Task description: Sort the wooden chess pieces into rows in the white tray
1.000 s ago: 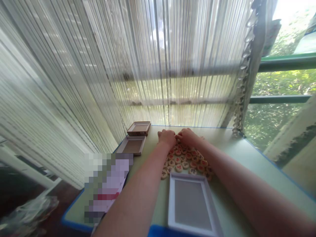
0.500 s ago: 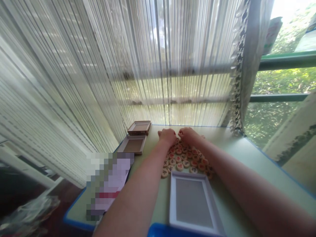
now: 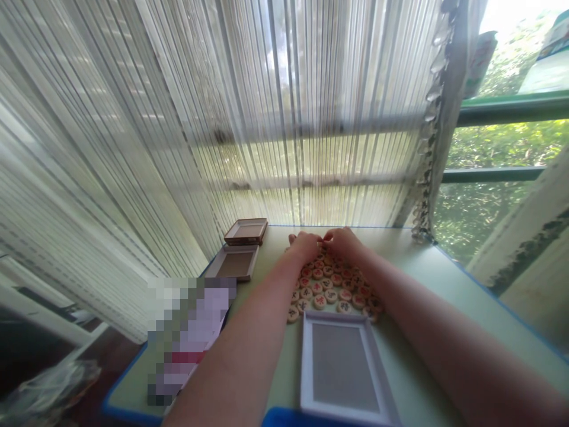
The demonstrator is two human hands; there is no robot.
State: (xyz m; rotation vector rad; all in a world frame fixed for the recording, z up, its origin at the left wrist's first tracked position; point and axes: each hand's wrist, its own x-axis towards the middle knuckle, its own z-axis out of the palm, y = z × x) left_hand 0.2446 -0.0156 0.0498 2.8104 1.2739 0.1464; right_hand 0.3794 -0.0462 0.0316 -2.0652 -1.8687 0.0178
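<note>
Several round wooden xiangqi pieces [image 3: 331, 295] with red or black characters lie spread on the table between my forearms. At the far edge of these pieces, my left hand [image 3: 306, 244] has its fingers curled together. Just to its right, my right hand [image 3: 344, 240] is closed in a similar way, and the fingertips of both almost meet or touch. Whatever the fingers hold is too small and too covered to make out. Nearer me, a shallow white-rimmed box part [image 3: 306, 362] with a grey inside lies beside the closest pieces.
Two more shallow box parts stand at the table's far left, a brown-edged one [image 3: 227, 239] and a paler one [image 3: 254, 276]. A pixelated pale item [image 3: 195, 338] lies on the left side. The blue-edged table [image 3: 448, 279] reaches a string curtain [image 3: 311, 148] by the window.
My hands have come closer together, the gap between their fingertips closing. The camera view has shifted slightly, moving the table things a little left in the picture.
</note>
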